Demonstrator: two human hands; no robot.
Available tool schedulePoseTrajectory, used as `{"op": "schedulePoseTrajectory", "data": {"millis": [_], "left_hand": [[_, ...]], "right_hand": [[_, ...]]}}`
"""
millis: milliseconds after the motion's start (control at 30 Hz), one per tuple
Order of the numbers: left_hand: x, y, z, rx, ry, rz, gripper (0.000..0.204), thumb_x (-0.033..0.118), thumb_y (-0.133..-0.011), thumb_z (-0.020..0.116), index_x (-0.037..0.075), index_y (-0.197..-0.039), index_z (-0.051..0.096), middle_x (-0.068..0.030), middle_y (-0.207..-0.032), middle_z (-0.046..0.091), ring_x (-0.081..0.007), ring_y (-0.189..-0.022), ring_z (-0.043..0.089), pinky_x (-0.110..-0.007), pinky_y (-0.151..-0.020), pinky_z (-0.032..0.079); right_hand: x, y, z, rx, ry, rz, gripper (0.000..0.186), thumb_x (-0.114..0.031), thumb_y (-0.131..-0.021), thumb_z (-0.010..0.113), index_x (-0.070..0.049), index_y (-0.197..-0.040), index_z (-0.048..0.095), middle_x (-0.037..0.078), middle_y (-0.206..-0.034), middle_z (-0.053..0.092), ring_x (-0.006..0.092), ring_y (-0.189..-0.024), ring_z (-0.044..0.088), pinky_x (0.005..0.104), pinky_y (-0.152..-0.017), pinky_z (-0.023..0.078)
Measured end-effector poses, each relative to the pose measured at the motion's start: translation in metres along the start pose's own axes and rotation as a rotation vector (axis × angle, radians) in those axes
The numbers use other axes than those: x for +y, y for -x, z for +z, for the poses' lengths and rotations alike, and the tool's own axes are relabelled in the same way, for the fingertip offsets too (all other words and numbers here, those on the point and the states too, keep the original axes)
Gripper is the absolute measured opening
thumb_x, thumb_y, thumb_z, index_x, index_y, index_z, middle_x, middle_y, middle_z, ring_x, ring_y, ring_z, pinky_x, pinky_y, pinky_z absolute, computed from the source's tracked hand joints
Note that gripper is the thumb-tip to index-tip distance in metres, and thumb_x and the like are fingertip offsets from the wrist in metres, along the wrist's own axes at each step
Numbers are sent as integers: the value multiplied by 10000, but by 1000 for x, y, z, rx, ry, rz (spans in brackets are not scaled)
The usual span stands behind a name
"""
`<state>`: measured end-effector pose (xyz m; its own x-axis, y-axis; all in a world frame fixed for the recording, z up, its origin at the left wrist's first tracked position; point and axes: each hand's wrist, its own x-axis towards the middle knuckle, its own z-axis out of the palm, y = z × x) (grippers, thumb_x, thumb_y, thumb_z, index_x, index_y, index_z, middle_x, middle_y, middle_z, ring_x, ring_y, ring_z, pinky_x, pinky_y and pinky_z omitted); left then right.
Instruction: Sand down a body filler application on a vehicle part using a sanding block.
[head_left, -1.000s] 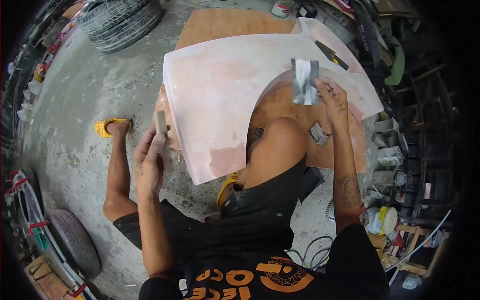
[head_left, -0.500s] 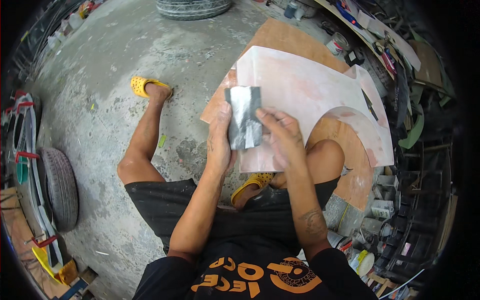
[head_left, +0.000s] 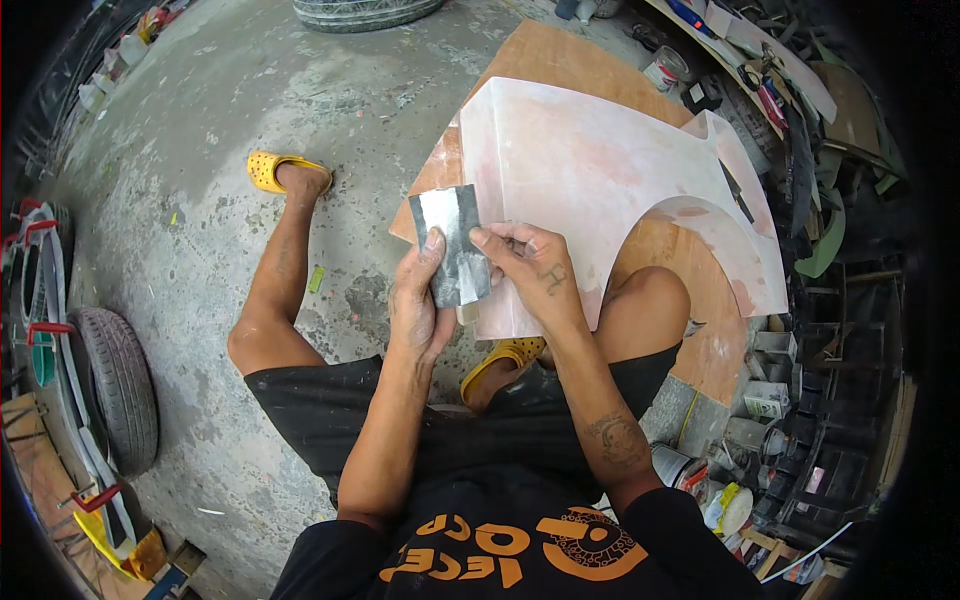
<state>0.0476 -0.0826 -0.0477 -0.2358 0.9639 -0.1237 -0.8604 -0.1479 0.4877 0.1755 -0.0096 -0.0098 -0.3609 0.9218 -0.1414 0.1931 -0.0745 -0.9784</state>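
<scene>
Where left grip (head_left: pixel 415 292) holds, rectangular sheet (head_left: pixel 457 262), mottled

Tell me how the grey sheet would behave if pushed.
The grey sheet is probably floppy, given its paper-thin look. It is likely light, as the left hand and right hand hold it near its edges. The pale block peeking beneath may keep it from folding.
</scene>
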Motion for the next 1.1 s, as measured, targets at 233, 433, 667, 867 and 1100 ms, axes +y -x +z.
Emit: {"op": "schedulePoseTrajectory", "data": {"millis": [233,433,667,867,1100], "left_hand": [[11,2,19,-73,-27,22,424,280,-1066,575,-43,-1341,570,-141,-1183,692,-194,-1053,685,-338,-913,552],[14,-34,-18,248,-848,376,307,288,-1009,673,-6,-1088,721,-7,-828,654,-80,-651,559,-240,-565,420],[-61,-63,-14,238,-943,564,289,163,-972,694,-58,-1158,711,-53,-907,630,-132,-791,579,-281,-694,463],[-59,-72,-19,185,-1040,532,307,16,-946,625,-46,-1235,707,-158,-956,605,-254,-823,589,-342,-745,480],[-67,-76,-11,176,-923,575,300,144,-975,649,-30,-1205,732,-126,-918,610,-200,-839,570,-316,-711,428]], "right_hand": [[-8,-12,-7,-168,-270,85,527,-258,-885,852,18,-1244,584,61,-1042,651,95,-807,617,231,-687,512],[-16,-66,-13,-17,196,-300,542,-261,-838,883,-12,-1224,595,76,-1080,626,165,-866,614,300,-759,528],[-16,-246,-71,185,958,-693,693,-567,-863,761,-58,-1315,629,171,-1320,644,365,-1281,551,499,-1114,398],[19,-273,-59,119,1248,-326,858,-739,-876,577,-93,-1441,585,176,-1469,582,376,-1436,441,595,-1216,192],[16,-282,-66,67,1252,-298,878,-725,-881,567,-88,-1485,553,191,-1462,590,376,-1427,453,581,-1217,195]]}}
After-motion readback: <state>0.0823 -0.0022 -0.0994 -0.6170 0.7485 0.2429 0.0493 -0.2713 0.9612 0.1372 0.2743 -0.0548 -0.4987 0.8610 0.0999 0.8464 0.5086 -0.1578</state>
